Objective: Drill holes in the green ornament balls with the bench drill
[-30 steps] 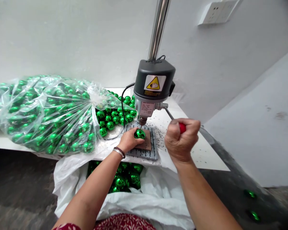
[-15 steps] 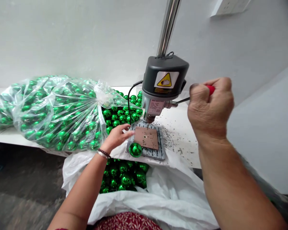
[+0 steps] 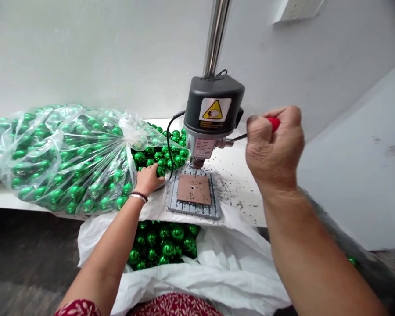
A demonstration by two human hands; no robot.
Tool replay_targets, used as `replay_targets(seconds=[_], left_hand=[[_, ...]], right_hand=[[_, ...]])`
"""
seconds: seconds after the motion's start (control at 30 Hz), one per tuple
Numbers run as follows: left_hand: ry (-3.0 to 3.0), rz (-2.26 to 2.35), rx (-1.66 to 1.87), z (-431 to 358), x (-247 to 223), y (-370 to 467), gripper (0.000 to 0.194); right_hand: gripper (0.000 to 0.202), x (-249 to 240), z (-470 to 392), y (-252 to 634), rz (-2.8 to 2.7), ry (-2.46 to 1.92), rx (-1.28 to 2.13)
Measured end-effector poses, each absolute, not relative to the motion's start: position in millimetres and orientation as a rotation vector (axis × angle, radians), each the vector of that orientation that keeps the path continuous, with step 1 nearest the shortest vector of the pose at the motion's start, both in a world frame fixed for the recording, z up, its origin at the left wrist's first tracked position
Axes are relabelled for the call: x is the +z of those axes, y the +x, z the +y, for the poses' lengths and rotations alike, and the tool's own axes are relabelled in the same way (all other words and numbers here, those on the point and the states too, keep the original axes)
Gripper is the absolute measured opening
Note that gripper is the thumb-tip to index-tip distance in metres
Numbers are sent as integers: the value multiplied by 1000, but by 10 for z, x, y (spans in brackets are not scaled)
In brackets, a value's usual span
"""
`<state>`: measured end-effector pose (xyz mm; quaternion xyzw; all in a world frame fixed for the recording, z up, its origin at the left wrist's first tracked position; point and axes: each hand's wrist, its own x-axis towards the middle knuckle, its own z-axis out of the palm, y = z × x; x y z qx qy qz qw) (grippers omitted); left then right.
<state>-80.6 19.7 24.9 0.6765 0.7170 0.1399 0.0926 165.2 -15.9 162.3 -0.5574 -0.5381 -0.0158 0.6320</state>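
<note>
My left hand [image 3: 148, 179] rests at the edge of a pile of shiny green ball ornaments [image 3: 163, 156]. Its thumb and fingers are apart, with one ball [image 3: 160, 170] between them; the other fingertips are partly hidden. My right hand [image 3: 274, 151] is closed around the red-ended lever [image 3: 240, 138] of a small bench drill press [image 3: 213, 107]. Under the drill bit [image 3: 195, 173] lies a square brown board [image 3: 193, 189] with a small hole, on the grooved grey base plate [image 3: 194, 213]. No ball sits on the board.
A knotted clear plastic bag [image 3: 69, 162] full of green balls covers the left of the white table [image 3: 237, 175]. Dark shavings lie around the base. Below the table edge, an open white sack [image 3: 230, 259] holds more balls. A black cord [image 3: 168, 136] loops beside the drill.
My left hand has moved left, away from the board to the ball pile. The green ball at the plate's front left corner is gone from there. My right hand keeps its grip on the lever.
</note>
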Motion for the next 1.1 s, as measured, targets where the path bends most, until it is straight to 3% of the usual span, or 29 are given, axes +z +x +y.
replay_targets(seconds=[0.13, 0.33, 0.53, 0.73, 1.1], left_hand=[[1573, 1544, 890, 54, 375, -750, 68], [997, 1052, 950, -27, 282, -539, 66], [1340, 1229, 794, 81, 120, -416, 57], [1775, 1544, 614, 134, 242, -311, 56], [1876, 1548, 474, 175, 318, -172, 63]], right_hand=[[17, 1586, -147, 1667, -1238, -1216, -70], [19, 1502, -151, 1698, -1269, -1186, -141], [18, 1453, -170, 1712, -1316, -1208, -152], [21, 1436, -166, 1755, -1403, -1206, -134], [20, 1401, -158, 1769, -1421, -1190, -109]])
